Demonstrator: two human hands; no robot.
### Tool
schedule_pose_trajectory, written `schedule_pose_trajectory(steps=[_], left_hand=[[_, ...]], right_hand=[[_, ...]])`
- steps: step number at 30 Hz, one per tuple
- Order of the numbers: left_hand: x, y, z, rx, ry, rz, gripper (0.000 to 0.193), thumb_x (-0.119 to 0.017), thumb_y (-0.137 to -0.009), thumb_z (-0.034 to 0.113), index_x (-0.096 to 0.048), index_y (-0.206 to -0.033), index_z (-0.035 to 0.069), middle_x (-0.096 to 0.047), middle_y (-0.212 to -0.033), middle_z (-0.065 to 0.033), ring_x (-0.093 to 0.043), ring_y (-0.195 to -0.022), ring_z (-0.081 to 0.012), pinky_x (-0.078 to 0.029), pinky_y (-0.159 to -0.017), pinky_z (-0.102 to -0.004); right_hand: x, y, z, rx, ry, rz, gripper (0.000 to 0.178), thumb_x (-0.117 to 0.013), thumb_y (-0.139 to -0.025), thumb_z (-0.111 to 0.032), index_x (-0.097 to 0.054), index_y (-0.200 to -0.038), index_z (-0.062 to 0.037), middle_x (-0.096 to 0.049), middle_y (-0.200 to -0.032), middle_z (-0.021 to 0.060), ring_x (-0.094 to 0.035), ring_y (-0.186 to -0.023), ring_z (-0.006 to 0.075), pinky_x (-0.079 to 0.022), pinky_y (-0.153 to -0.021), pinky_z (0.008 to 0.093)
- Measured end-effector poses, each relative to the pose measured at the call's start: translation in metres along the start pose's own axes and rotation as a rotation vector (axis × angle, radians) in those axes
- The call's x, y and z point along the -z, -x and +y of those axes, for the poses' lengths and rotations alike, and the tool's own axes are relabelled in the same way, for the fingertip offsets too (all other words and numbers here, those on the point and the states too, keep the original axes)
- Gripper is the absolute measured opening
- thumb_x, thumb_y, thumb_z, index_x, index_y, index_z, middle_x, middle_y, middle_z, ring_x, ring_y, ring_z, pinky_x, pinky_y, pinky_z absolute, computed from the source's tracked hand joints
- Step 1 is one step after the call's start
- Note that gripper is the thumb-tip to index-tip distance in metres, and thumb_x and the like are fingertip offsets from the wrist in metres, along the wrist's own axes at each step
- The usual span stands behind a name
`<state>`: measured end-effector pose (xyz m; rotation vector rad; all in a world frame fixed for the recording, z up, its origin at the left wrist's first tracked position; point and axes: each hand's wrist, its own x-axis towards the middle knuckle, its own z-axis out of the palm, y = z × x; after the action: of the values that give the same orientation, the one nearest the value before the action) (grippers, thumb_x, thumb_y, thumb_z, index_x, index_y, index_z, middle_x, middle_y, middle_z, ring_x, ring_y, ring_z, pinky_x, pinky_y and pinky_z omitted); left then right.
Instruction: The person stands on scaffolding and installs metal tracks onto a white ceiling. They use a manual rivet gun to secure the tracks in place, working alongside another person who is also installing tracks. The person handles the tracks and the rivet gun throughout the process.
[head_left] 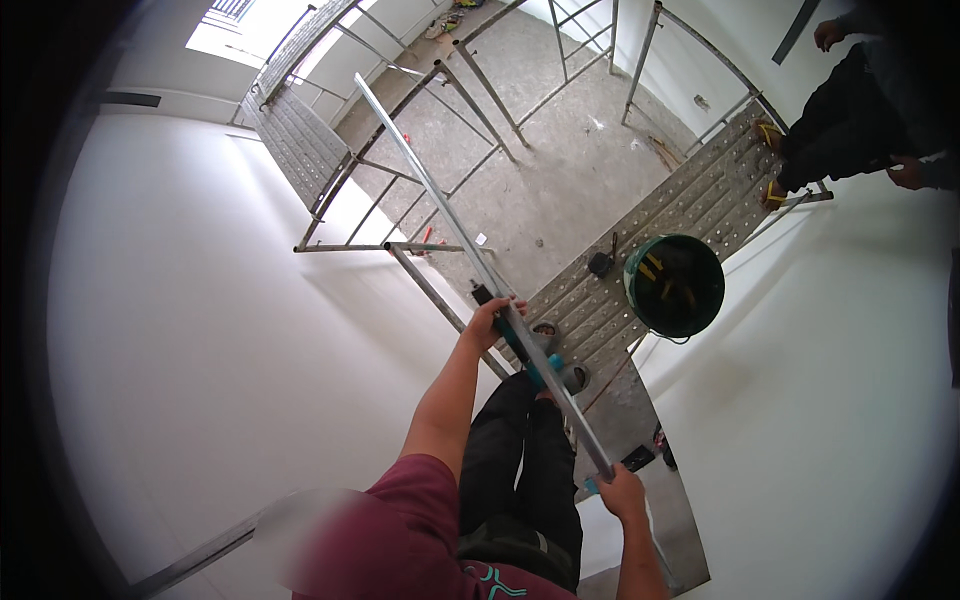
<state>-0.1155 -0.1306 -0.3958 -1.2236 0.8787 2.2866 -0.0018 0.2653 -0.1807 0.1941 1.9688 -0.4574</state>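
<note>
A long silver metal channel point(432, 185) runs slantwise from the far left down toward my body. My left hand point(490, 320) is closed around it at about mid-length. Alongside the channel, at that same hand, is a slim black and teal tool point(482, 294); whether my fingers also grip it is hard to make out. Closed on the near end of the channel is my right hand point(622, 492), lower and to the right. My feet in grey sandals point(575, 378) stand on a ribbed metal scaffold plank point(690, 190).
On the plank are a dark green bucket point(640, 285) with yellow-handled items and a small black object point(600, 264). A person point(850, 110) in yellow-strapped sandals stands at its far right end. Scaffold frames point(480, 90) and another plank point(300, 150) stand beyond. White walls point(200, 350) flank both sides.
</note>
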Motion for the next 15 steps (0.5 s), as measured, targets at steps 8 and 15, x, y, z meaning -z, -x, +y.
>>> schedule_pose_trajectory(steps=[8, 15], left_hand=[[0.017, 0.013, -0.032, -0.048, -0.047, 0.368, 0.02, -0.067, -0.086, 0.023, -0.059, -0.08, 0.005, -0.058, -0.067, -0.0071, -0.059, -0.058, -0.0217, -0.049, -0.057, -0.0344], [0.007, 0.022, -0.061, -0.056, -0.12, 0.369, 0.018, -0.07, -0.082, 0.02, -0.062, -0.085, 0.004, -0.06, -0.069, -0.0085, -0.061, -0.06, -0.0219, -0.049, -0.057, -0.0345]], right_hand=[[-0.094, -0.001, 0.012, -0.052, 0.008, 0.131, 0.035, -0.067, -0.08, -0.038, -0.063, -0.088, -0.0041, -0.067, -0.081, 0.0212, -0.066, -0.081, 0.0417, -0.052, -0.074, 0.0502], [-0.135, 0.006, 0.049, -0.052, -0.071, 0.149, 0.029, -0.066, -0.079, -0.033, -0.06, -0.084, -0.005, -0.066, -0.077, 0.0212, -0.065, -0.078, 0.0424, -0.051, -0.071, 0.0516]])
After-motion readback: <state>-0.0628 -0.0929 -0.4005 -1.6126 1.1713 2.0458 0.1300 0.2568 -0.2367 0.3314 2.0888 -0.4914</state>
